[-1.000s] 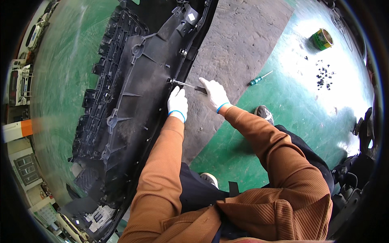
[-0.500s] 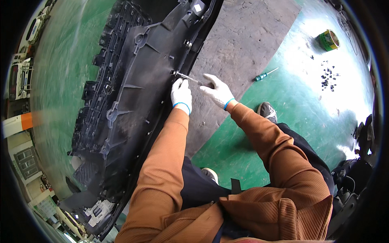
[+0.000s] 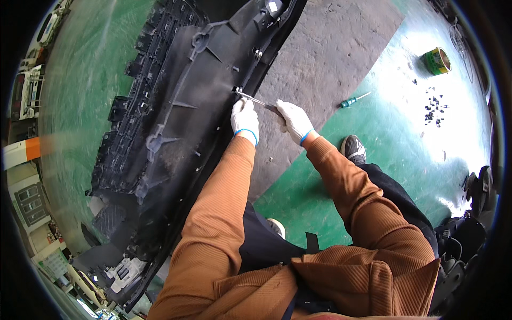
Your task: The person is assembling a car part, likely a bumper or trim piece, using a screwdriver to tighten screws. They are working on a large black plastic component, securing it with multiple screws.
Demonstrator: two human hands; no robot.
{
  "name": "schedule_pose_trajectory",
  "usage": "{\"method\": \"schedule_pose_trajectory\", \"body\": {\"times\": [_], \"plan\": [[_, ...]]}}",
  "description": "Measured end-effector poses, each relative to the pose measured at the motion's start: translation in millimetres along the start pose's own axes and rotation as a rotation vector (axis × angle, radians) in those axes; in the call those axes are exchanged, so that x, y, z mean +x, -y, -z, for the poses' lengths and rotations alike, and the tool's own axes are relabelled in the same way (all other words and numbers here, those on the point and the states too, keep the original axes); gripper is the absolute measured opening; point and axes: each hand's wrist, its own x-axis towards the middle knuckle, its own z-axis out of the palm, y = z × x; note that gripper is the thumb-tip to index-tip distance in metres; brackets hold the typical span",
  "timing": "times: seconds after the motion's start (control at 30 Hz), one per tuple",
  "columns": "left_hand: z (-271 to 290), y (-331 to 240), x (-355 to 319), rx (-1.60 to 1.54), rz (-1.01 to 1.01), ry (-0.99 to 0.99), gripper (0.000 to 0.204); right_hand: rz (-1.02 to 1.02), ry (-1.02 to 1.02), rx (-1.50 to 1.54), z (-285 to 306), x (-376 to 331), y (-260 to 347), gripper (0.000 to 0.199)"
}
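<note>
One hand (image 3: 296,122), the right, has regripped the tool (image 3: 260,102).

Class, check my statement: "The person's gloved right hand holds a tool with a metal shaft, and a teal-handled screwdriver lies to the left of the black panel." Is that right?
Not quite: the teal-handled screwdriver lies to the right of the black panel, as the head view shows. The person's gloved right hand does hold a tool with a metal shaft.

A workshop; black moulded vehicle part (image 3: 218,74); loose screwdriver (image 3: 349,102); painted green floor (image 3: 293,200).
</note>
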Motion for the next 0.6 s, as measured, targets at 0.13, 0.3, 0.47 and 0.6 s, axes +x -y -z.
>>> {"method": "schedule_pose_trajectory", "body": {"times": [0.13,0.3,0.47,0.6], "plan": [[12,-2,10,-0.277,0.171,0.352,0.032,0.017,-0.070,-0.071,8,-6,-2,0.033],[32,-9,28,-0.392,0.320,0.744,0.028,0.016,-0.033,-0.119,6,-2,-5,0.037],[25,-7,26,-0.207,0.275,0.491,0.028,0.153,-0.054,-0.261,14,-2,-11,0.037],[29,-9,34,-0.200,0.275,0.443,0.027,0.558,-0.183,-0.573,3,-8,-17,0.035]]}}
